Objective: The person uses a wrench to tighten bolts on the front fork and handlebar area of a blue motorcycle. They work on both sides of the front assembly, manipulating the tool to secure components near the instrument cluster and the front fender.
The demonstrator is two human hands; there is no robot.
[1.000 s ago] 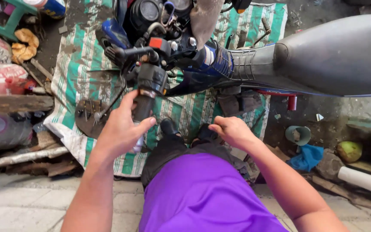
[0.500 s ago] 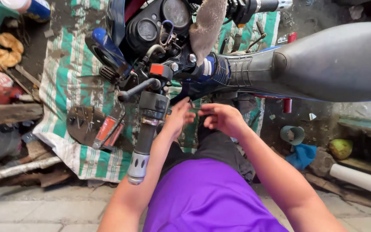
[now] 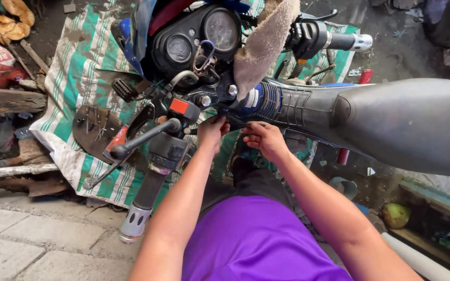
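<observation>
**A:** So what's the grip doing here? From where I'm standing both hands are bunched up under the handlebar clamp. Left hand (image 3: 212,131) has its fingers pinched narrow on something small and dark right below the switch housing (image 3: 183,109), the one with the red button. Can't tell if it's a wire, a clip or a bolt head.

**B:** Same, too small to make out. Right hand (image 3: 264,139) is curled just beside it, fingertips on the dark panel edge where the ribbed front of the seat (image 3: 308,106) meets the blue bodywork. The 2 hands are almost touching, so that's where the job is: the gap between the steering head and the seat.

**A:** If it were me I'd keep the right hand steadying that panel while the left does the fiddly bit. Looks cramped, and the brake lever (image 3: 141,138) and left handlebar grip (image 3: 149,190) hang right over the forearm.

**B:** Yeah, easy to knock. Also the beige rag (image 3: 266,41) is draped over the 2 gauges (image 3: 196,39) and could slide down into the work.

**A:** Anything dropped lands on the striped green tarp (image 3: 79,67) under the motorcycle, next to that rusty plate (image 3: 95,127) with small bits on it. Better than the dirt floor, at least.
</observation>
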